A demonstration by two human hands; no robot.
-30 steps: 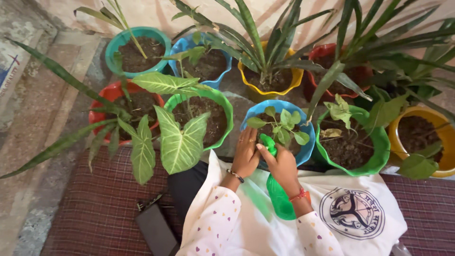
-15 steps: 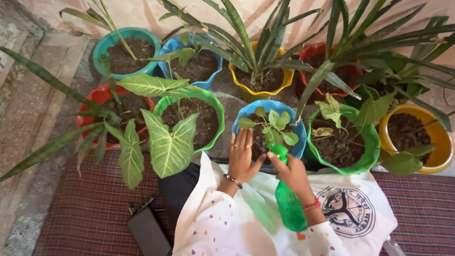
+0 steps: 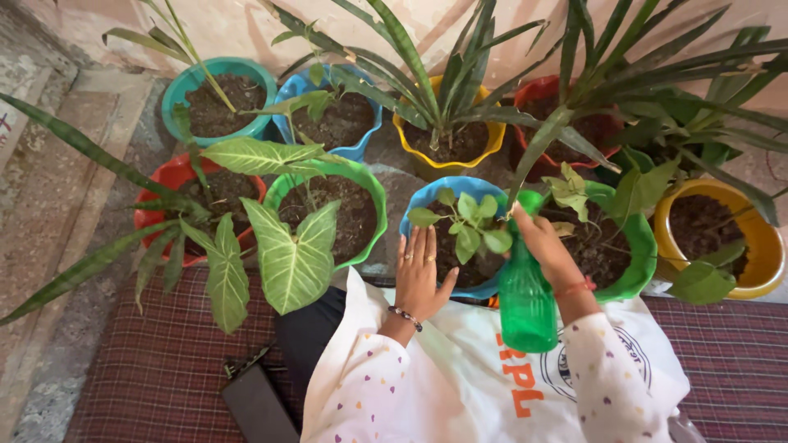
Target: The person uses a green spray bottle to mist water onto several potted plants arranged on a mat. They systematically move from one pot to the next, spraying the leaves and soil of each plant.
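Among floor pots, right hand (image 3: pixel 543 244) fingers wrap the green spray bottle (image 3: pixel 525 302).

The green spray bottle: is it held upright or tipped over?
Roughly upright. The spray bottle has its nozzle at the top and base toward the lap, gripped near the neck by the right hand.

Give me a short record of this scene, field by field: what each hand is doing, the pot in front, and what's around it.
left hand: flat, fingers spread on the near rim of the blue pot
right hand: gripping the green spray bottle, nozzle end up by the pot's right rim
plant in blue pot: small seedling with round leaves
neighbours: green pot left, another green pot right
floor: dark phone on checked mat
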